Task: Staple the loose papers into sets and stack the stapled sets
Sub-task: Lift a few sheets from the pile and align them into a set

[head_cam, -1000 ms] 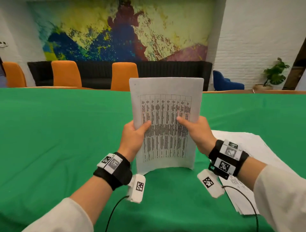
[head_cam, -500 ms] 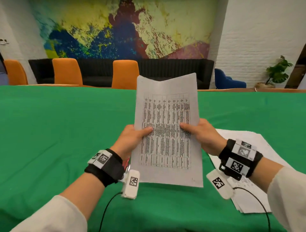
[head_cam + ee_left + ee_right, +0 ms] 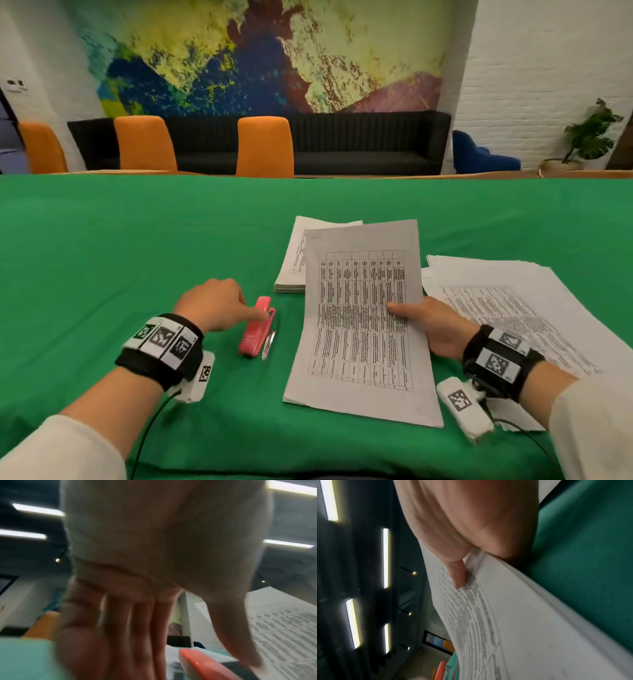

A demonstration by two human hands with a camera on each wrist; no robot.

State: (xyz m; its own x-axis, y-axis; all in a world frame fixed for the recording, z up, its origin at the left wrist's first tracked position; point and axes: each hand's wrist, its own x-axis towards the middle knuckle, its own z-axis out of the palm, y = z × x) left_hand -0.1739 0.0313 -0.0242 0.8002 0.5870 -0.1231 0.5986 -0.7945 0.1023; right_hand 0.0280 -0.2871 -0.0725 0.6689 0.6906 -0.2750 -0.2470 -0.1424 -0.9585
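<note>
A set of printed sheets (image 3: 359, 346) lies tilted just over the green table, its near edge on the cloth. My right hand (image 3: 423, 322) pinches its right edge, thumb (image 3: 456, 574) on top and fingers underneath. A red stapler (image 3: 256, 330) lies on the cloth to the left of the set. My left hand (image 3: 239, 306) hovers over the stapler with straight fingers (image 3: 120, 635), and the thumb (image 3: 240, 642) touches its front end without closing round it. A neat stack of paper sets (image 3: 296, 260) sits behind the held set.
A spread pile of loose printed sheets (image 3: 513, 308) lies at the right, under my right wrist. The green cloth (image 3: 102, 257) stretches bare to the left and far side. Orange chairs (image 3: 264, 147) and a black sofa stand beyond the table's far edge.
Both hands held the sheets upright; now the left hand has let go and moved left to the stapler. The right hand has lowered the set towards the table.
</note>
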